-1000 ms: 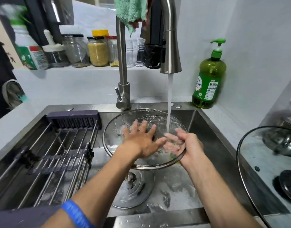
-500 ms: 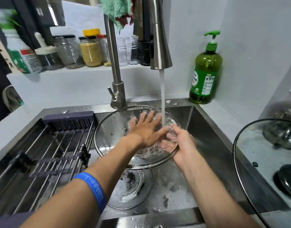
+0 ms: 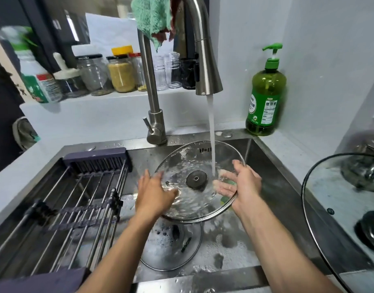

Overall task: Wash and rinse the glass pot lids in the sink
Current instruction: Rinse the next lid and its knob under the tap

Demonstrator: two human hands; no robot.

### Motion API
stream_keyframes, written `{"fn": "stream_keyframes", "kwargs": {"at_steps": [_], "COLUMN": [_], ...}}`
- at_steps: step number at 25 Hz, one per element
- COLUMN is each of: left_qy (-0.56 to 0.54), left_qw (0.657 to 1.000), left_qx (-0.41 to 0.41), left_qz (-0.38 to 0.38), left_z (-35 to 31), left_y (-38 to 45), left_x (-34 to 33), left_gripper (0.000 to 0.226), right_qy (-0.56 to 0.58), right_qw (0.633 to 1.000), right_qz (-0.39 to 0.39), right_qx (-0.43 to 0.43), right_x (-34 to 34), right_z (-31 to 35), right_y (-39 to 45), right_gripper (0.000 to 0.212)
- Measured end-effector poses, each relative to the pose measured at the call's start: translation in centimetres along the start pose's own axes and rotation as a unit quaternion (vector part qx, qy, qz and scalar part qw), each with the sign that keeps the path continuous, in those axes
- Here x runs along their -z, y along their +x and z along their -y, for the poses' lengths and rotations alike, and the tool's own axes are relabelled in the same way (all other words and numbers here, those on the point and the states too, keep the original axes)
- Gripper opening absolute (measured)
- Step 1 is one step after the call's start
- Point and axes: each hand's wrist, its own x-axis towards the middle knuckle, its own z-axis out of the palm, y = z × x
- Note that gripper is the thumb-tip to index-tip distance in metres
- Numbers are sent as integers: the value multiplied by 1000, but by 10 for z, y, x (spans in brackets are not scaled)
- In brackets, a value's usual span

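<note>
Left of the left hand, a dish rack [image 3: 80,199] of metal rods spans the sink [image 3: 273,187]. The left hand [image 3: 153,192] lies flat with straight fingers on the left part of a glass pot lid [image 3: 188,166], pressing its wet surface without curling round anything. The lid is tilted over the sink between the two hands, its dark knob fitting [image 3: 196,179] just right of the left fingertips. Water falls from the faucet [image 3: 205,60] above and strikes the lid between the knob and the right hand. The right hand [image 3: 243,187] grips the lid's right rim, thumb over the near side and fingers curled behind the glass, where they show through it. Below both hands a second lid [image 3: 171,248] lies flat in the soapy basin. Beyond the right hand and up, a green soap bottle [image 3: 265,96] stands on the bench [image 3: 287,153]. Well to the right of the right hand, a third, larger lid [image 3: 338,199] rests on the bench.
</note>
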Motion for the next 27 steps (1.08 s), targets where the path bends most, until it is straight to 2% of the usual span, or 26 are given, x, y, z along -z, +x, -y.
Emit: {"fn": "stream_keyframes", "kwargs": {"at_steps": [1, 2, 4, 6, 8, 10, 11, 12, 13, 14, 15, 16, 18, 19, 20, 21, 24, 25, 27], "left_qy": [-128, -267, -481, -606, -638, -631, -630, -634, -637, -633, -621, -608, -590, -585, -582, -582, -597, -601, -605], "left_qw": [990, 958, 857, 763, 729, 723, 720, 718, 717, 723, 736, 749, 768, 773, 778, 780, 770, 768, 768], "left_qx": [47, 93, 170, 197, 187, 171, 161, 150, 138, 129, 120, 113, 108, 107, 103, 100, 96, 95, 102], "left_qz": [20, 39, 66, 104, 159, 224, 240, 245, 248, 246, 241, 237, 226, 220, 215, 210, 203, 201, 185], "left_z": [0, -1, 0, 2, 3, 1, 0, -2, -3, -5, -6, -8, -10, -12, -12, -13, -14, -15, -15], "left_y": [4, 9, 16, 18, 16, 9, 8, 7, 8, 10, 10, 10, 8, 7, 7, 7, 5, 4, 3], "left_x": [3, 8, 22, 32, 35, 33, 32, 31, 30, 29, 28, 27, 24, 23, 22, 22, 24, 24, 25], "left_gripper": [76, 66, 26, 17, 24, 37, 38, 37, 35, 33, 31, 29, 29, 30, 32, 33, 32, 33, 36], "right_qy": [-2, -1, -8, -29, -54, -109, -167, -265, -396, -524, -614, -666, -696, -693, -688, -689, -716, -722, -716], "right_qw": [1000, 1000, 1000, 999, 999, 991, 979, 952, 900, 831, 768, 722, 666, 649, 638, 636, 646, 635, 596], "right_qz": [-2, 2, 26, 31, 3, -38, -58, -78, -92, -80, -39, 19, 170, 232, 262, 259, 159, 174, 278], "right_qx": [0, -3, -15, -26, -3, 65, 103, 134, 156, 167, 176, 187, 207, 214, 225, 233, 211, 211, 235], "right_x": [2, 5, 8, 7, 8, 10, 11, 12, 12, 11, 8, 1, -13, -16, -18, -16, -6, -3, -7], "right_z": [3, 5, 10, 12, 12, 12, 11, 10, 6, -1, -9, -18, -34, -40, -41, -38, -23, -23, -29], "right_y": [1, 2, 2, 1, 2, 6, 8, 10, 12, 11, 5, -1, -13, -15, -16, -14, -6, -7, -15], "right_gripper": [23, 19, 18, 22, 26, 28, 32, 42, 56, 70, 78, 80, 79, 76, 72, 70, 74, 77, 77]}}
